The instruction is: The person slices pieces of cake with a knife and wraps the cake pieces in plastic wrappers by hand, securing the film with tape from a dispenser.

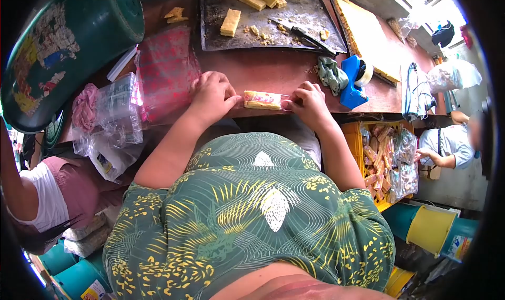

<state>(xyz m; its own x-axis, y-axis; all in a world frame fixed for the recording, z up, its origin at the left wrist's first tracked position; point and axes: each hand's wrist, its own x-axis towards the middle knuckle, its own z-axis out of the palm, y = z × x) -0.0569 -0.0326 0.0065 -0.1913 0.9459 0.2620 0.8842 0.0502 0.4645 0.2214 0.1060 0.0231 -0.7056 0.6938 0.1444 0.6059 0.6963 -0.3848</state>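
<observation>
A slice of yellow cake in a clear, red-printed plastic wrapper (pixel 262 100) lies at the table's front edge. My left hand (pixel 213 97) pinches the wrapper's left end between thumb and finger. At the other end, the fingers of my right hand (pixel 310 104) are closed on the twisted plastic. Left of my left hand lies a stack of red-printed plastic wrappers (pixel 167 71). A blue tape dispenser (pixel 352 82) and a crumpled green cloth (pixel 332 75) are just beyond my right hand.
Behind my hands, a dark baking tray (pixel 218 18) carries cake slices (pixel 230 23), crumbs and a black-handled knife (pixel 310 38). A large cake slab (pixel 363 32) is at right. A yellow crate (pixel 351 145) holds wrapped slices. A green tub (pixel 100 16) stands left; people are on both sides.
</observation>
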